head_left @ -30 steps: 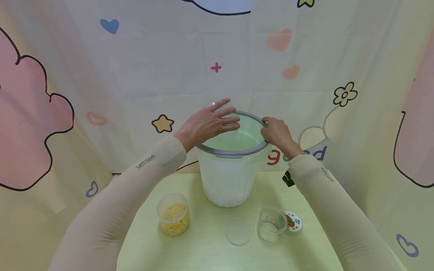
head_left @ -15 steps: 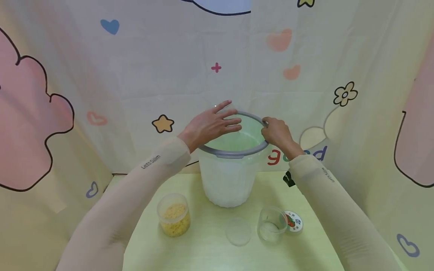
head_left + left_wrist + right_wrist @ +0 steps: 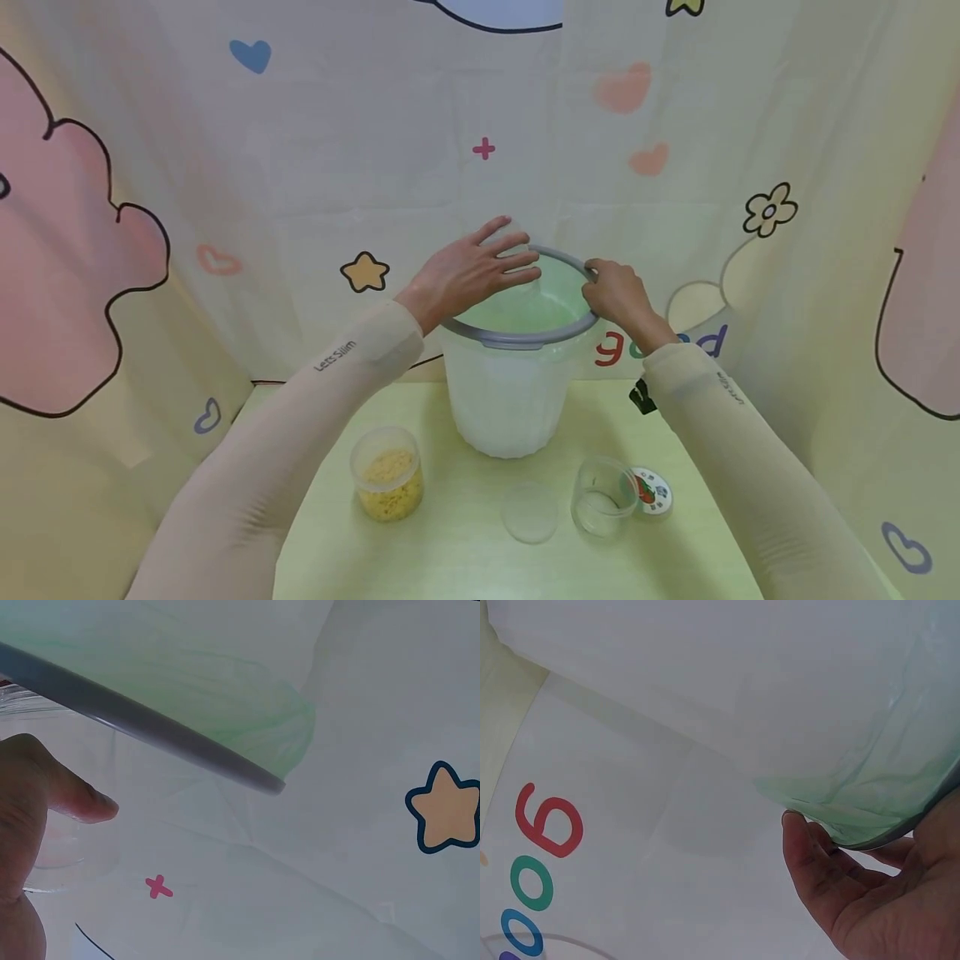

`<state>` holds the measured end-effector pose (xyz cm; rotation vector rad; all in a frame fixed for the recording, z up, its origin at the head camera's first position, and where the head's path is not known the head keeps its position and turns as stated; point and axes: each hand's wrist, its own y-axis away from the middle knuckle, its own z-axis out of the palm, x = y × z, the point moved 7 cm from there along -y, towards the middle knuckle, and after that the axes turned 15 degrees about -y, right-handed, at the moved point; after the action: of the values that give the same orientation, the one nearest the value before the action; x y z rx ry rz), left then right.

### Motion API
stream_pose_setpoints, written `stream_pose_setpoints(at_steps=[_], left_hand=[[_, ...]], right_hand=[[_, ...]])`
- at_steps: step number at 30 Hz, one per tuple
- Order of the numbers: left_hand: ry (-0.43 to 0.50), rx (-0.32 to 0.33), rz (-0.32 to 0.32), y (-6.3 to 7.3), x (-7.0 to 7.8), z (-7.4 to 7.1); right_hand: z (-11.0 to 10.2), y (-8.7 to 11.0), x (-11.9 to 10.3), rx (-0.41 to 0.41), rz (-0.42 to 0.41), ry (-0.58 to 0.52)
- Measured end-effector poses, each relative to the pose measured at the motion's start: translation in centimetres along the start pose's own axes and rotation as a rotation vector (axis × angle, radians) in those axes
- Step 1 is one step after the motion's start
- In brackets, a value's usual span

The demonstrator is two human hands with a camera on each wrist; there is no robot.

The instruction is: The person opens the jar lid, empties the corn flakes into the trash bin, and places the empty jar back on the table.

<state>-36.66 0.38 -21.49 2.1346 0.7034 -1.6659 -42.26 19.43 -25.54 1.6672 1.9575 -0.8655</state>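
Note:
A white trash bin stands on the table, with a grey rim ring over a pale green bin liner. My left hand is above the bin's left side, fingers spread. The left wrist view shows it holding a clear jar, its threaded mouth towards the bin; in the head view the hand mostly hides this jar. My right hand grips the rim at the right. Seen from the right wrist, its fingers curl under the rim, outside the liner.
In front of the bin are a clear tub of yellow flakes, a clear disc lid, an uncovered clear jar and a printed round lid. Something black lies by the right sleeve. A patterned curtain hangs behind.
My left hand has shifted slightly to the right over the bin. The right hand stays on the rim, and the head view has turned a little.

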Motion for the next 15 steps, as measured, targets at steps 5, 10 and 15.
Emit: stream_pose_setpoints(at_steps=[5, 10, 15], left_hand=[[0.021, 0.002, -0.05, 0.5, -0.2, 0.3], [0.066, 0.002, -0.092, 0.9, -0.2, 0.5], [0.098, 0.011, -0.133, 1.2, -0.3, 0.5]], right_hand=[[0.1, 0.0, 0.1, -0.003, 0.002, -0.009], [0.1, 0.0, 0.0, -0.002, -0.007, -0.003], [0.1, 0.0, -0.1, 0.0, -0.013, 0.0]])
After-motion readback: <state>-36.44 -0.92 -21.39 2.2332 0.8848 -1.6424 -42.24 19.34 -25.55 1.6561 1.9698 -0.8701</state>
